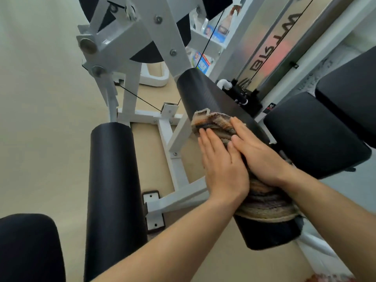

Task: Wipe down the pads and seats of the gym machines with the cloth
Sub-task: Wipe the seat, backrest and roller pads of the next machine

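A striped brown and beige cloth (213, 124) is draped over a black roller pad (205, 94) that runs from upper centre to lower right. My left hand (221, 163) lies flat on the cloth's left side, fingers together and extended. Beside it my right hand (262, 153) presses flat on the cloth too, the two hands touching. More of the cloth (268, 202) wraps the pad below my wrists. A second black roller pad (114, 180) stands parallel at the left. A black seat cushion (313, 135) sits to the right.
The machine's white steel frame (175, 139) and pivot arm (130, 33) rise at upper centre, with thin black cables. A backrest pad (350, 86) lies at far right. A dark rounded shape (28, 247) fills the lower left corner. Beige floor lies beneath.
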The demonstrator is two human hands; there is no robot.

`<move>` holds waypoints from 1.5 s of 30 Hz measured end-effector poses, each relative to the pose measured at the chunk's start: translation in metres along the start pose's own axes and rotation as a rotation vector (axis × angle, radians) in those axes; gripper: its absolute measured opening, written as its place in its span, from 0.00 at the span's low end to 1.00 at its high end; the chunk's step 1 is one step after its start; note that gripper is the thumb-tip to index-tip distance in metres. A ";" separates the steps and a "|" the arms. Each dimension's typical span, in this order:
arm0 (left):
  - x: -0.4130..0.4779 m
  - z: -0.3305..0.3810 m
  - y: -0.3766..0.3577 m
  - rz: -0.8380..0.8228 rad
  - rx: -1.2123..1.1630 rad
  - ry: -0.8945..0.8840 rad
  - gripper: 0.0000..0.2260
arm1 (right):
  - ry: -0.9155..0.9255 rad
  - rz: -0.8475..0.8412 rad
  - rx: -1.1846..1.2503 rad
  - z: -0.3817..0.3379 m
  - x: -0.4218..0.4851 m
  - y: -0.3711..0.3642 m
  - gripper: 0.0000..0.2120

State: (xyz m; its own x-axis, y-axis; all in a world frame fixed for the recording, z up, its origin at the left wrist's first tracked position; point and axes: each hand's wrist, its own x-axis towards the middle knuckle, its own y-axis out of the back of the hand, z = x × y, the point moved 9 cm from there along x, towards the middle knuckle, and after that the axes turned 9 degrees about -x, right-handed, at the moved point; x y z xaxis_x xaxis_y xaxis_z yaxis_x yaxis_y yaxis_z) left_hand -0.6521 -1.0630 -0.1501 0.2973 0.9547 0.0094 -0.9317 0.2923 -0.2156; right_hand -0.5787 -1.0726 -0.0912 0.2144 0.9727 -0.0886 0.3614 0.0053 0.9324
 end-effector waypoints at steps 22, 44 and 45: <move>0.263 -0.004 0.056 0.110 -0.103 0.032 0.24 | -0.066 0.018 -0.125 -0.045 0.239 0.010 0.20; -0.051 -0.019 -0.007 0.028 -0.190 0.229 0.29 | 0.037 -0.001 -0.248 -0.007 -0.032 0.001 0.27; -0.026 -0.018 -0.001 0.047 -0.176 0.208 0.28 | 0.036 0.015 -0.277 -0.010 -0.007 0.002 0.27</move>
State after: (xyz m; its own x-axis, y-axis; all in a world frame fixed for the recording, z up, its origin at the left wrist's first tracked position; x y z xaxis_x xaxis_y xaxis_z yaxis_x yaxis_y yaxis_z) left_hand -0.6552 -1.0896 -0.1672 0.3080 0.9298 -0.2013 -0.9005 0.2166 -0.3772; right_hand -0.5889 -1.0774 -0.0852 0.1837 0.9808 -0.0662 0.0952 0.0493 0.9942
